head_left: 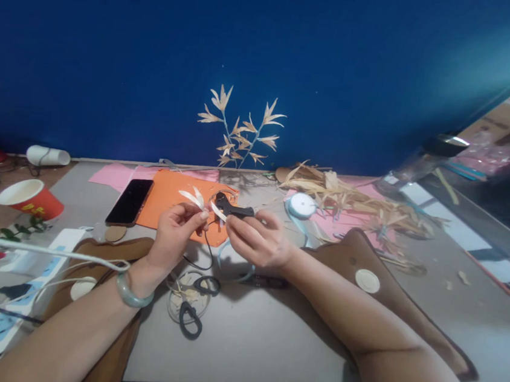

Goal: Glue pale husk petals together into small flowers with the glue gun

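My left hand (178, 231) is closed in a pinch on a small bunch of pale petals (196, 197). Just to its right, my right hand (257, 238) pinches a single pale curved petal (218, 212). The two hands are close together, above an orange sheet (164, 184). A black glue gun (235, 207) lies behind my right fingers, partly hidden. Scissors with black handles (190, 321) rest below the hands, over a round clear dish (174, 307). Behind stand branches of pale dried flowers (242, 135), upright against the blue wall.
A black phone (130, 202) lies left of the orange sheet. A ribbon roll (302, 206) and dried husks (341, 194) are at the back right. At left are a red paper cup (30, 198), a power strip (25, 294) and cables. Brown padded pieces (390, 296) lie beneath both forearms.
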`<state>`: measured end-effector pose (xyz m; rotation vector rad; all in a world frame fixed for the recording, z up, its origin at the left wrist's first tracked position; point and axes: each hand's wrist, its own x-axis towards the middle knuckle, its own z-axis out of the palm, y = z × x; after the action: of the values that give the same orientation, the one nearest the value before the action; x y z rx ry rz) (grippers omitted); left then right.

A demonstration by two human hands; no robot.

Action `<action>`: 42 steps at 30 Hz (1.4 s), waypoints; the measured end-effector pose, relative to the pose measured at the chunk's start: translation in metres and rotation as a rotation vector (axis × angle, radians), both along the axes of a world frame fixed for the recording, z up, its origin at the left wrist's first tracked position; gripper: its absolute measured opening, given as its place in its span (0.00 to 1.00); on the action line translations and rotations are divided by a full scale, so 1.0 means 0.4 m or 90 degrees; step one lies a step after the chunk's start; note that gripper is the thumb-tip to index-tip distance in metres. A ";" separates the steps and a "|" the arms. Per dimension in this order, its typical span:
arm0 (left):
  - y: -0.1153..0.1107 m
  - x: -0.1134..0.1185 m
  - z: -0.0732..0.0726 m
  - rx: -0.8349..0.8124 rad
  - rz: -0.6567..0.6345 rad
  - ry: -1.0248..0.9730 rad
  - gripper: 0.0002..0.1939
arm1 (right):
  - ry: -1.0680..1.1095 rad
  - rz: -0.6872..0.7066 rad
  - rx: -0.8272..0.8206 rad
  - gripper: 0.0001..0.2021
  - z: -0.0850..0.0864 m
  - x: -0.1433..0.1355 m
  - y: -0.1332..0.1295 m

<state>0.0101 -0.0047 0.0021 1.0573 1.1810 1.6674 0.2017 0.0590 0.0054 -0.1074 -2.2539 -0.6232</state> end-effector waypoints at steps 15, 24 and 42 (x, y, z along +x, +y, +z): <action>-0.001 -0.006 -0.008 -0.028 -0.064 -0.003 0.08 | 0.460 0.194 -1.151 0.12 -0.011 -0.077 -0.020; 0.002 -0.003 -0.002 -0.006 -0.037 0.012 0.08 | 0.361 0.169 -1.268 0.13 -0.014 -0.079 -0.023; -0.006 0.007 0.009 -0.052 -0.028 0.097 0.11 | 0.294 0.079 -1.194 0.10 0.014 -0.063 -0.002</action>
<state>0.0129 -0.0072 0.0057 1.1670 1.3025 1.5133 0.1765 0.0581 0.0110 -0.8608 -1.5973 1.5305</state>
